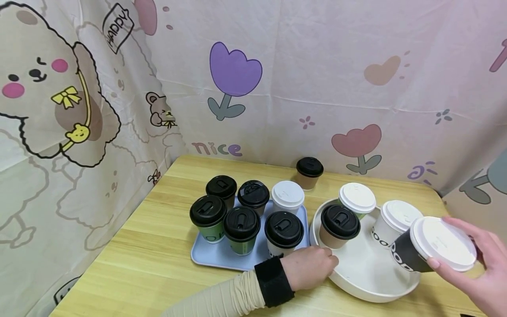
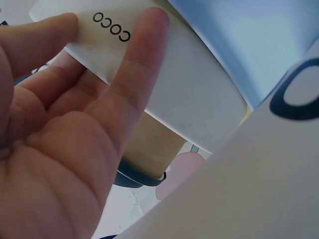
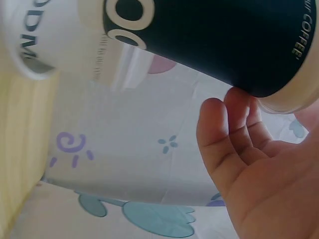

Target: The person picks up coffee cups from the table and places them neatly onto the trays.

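My right hand (image 1: 485, 259) grips a black paper coffee cup (image 1: 408, 254) around its white lid (image 1: 443, 244). The cup is tilted, its base pointing left over the white round tray (image 1: 370, 279). In the right wrist view, fingertips lie against the lid end of the black cup (image 3: 214, 45). At the tray's near left side, my left hand (image 1: 310, 267) holds the wall. The left wrist view shows an index finger along the lettered outer wall (image 2: 189, 99), other fingers partly hidden behind it. A brown cup with black lid (image 1: 340, 224) stands inside, just beyond that hand.
Two more white-lidded cups stand in the round tray, one at the back (image 1: 357, 198) and one at right (image 1: 396, 218). A blue rectangular tray (image 1: 222, 262) holds several lidded cups. Behind them, another brown cup (image 1: 309, 174) stands near the curtain (image 1: 277, 110).
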### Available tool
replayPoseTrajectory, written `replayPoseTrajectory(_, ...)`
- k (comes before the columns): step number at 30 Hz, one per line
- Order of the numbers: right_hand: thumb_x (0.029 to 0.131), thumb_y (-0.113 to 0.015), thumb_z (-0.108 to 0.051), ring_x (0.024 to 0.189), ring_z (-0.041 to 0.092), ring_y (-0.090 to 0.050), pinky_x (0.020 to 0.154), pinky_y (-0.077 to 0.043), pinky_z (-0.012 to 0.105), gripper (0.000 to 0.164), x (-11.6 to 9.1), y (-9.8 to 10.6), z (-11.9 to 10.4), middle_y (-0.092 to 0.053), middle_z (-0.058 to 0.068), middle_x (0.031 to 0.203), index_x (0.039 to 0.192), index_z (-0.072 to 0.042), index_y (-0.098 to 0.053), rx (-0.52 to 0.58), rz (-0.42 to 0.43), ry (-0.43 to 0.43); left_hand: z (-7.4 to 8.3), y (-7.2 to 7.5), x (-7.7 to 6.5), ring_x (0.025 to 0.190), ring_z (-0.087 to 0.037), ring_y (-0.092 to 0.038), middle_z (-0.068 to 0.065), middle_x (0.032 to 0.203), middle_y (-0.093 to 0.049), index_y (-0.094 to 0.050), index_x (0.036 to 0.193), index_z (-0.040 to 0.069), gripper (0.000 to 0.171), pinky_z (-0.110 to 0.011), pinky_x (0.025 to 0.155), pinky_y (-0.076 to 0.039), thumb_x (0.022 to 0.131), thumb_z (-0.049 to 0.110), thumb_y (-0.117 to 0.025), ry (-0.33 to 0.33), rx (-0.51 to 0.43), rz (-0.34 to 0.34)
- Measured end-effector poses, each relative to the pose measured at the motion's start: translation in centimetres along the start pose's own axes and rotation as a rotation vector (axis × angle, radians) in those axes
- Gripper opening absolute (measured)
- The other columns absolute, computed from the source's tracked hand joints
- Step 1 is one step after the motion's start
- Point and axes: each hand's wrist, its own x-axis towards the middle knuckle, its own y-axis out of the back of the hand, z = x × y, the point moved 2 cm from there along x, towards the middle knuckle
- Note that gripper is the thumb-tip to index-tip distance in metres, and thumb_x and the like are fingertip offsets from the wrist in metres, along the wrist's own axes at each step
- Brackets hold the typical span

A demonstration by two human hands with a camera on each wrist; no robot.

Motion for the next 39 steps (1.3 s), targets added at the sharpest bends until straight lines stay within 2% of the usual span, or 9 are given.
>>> replayPoseTrajectory(4,0.060,-0.092,0.005,0.104,-0.005,-0.038,0.079,-0.031,0.002,0.092,-0.9,-0.2,0.7,-0.047,-0.022,0.119,0.145,-0.012,-0.060,-0.075,-0.055,-0.046,0.0,0.0,0.0,0.082,-0.002,-0.065,0.007,0.091,-0.067,-0.072,0.100,0.018,0.006,-0.014,0.073,-0.050,0.101,0.022,-0.067,0.004,-0.015,-0.004)
replayPoseTrajectory(7,0.066,-0.096,-0.009,0.104,-0.008,-0.035,0.075,-0.029,0.004,0.092,-1.4,-0.2,1.3,-0.046,-0.010,0.123,0.149,-0.017,-0.056,-0.157,-0.116,-0.094,-0.1,0.0,0.0,0.082,-0.002,-0.065,0.007,0.091,-0.067,-0.072,0.100,0.018,0.006,-0.014,0.073,-0.050,0.101,0.022,-0.067,0.005,-0.024,-0.004)
replayPoseTrajectory(12,0.071,-0.095,-0.029,0.106,-0.010,-0.027,0.076,-0.029,0.028,0.094,-1.8,-0.2,2.2,-0.045,0.019,0.131,0.153,-0.022,-0.049,-0.289,-0.199,-0.152,0.0,0.0,-0.1,0.081,-0.002,-0.065,0.007,0.090,-0.067,-0.071,0.098,0.018,0.007,-0.013,0.072,-0.050,0.101,0.022,-0.067,-0.015,0.024,0.015)
replayPoseTrajectory(15,0.071,-0.095,-0.032,0.110,0.000,-0.030,0.079,-0.027,0.040,0.094,-1.8,-0.4,2.5,-0.046,0.022,0.132,0.152,-0.020,-0.050,-0.318,-0.218,-0.143,0.1,-0.1,-0.1,0.081,-0.002,-0.065,0.008,0.089,-0.066,-0.071,0.098,0.019,0.007,-0.013,0.071,-0.050,0.101,0.023,-0.067,-0.018,0.046,0.016)
replayPoseTrajectory(19,0.072,-0.094,-0.033,0.112,0.016,-0.033,0.079,-0.026,0.043,0.093,-1.8,-0.7,2.7,-0.046,0.025,0.131,0.152,-0.018,-0.050,-0.325,-0.227,-0.133,0.1,-0.1,0.0,0.081,-0.002,-0.065,0.008,0.090,-0.067,-0.071,0.098,0.019,0.007,-0.013,0.071,-0.050,0.101,0.022,-0.067,-0.012,0.034,0.010)
replayPoseTrajectory(24,0.074,-0.093,-0.036,0.111,0.027,-0.031,0.075,-0.027,0.039,0.092,-1.8,-0.8,2.8,-0.045,0.025,0.128,0.153,-0.018,-0.048,-0.342,-0.245,-0.149,0.1,0.0,0.0,0.081,-0.002,-0.065,0.007,0.090,-0.067,-0.071,0.099,0.019,0.006,-0.014,0.071,-0.051,0.101,0.022,-0.067,-0.006,0.024,0.003)
replayPoseTrajectory(28,0.075,-0.092,-0.037,0.106,0.022,-0.030,0.069,-0.028,0.031,0.091,-1.8,-0.8,2.9,-0.044,0.019,0.122,0.152,-0.018,-0.049,-0.344,-0.258,-0.155,0.1,0.0,0.1,0.081,-0.002,-0.065,0.007,0.090,-0.067,-0.071,0.099,0.019,0.006,-0.014,0.071,-0.051,0.101,0.022,-0.067,-0.005,0.019,-0.001)
replayPoseTrajectory(33,0.076,-0.091,-0.038,0.106,0.023,-0.030,0.065,-0.030,0.028,0.091,-1.7,-1.1,2.8,-0.046,0.020,0.126,0.153,-0.016,-0.048,-0.340,-0.285,-0.157,0.0,-0.1,0.1,0.081,-0.002,-0.065,0.007,0.090,-0.067,-0.071,0.099,0.018,0.007,-0.014,0.071,-0.051,0.101,0.023,-0.067,-0.004,0.012,0.001)
replayPoseTrajectory(39,0.079,-0.089,-0.039,0.108,0.033,-0.032,0.066,-0.031,0.029,0.091,-1.6,-1.4,2.9,-0.050,0.023,0.130,0.154,-0.014,-0.045,-0.334,-0.331,-0.147,0.0,-0.1,0.1,0.081,-0.002,-0.065,0.007,0.090,-0.067,-0.072,0.099,0.018,0.007,-0.013,0.071,-0.050,0.101,0.022,-0.067,-0.010,0.019,0.007)
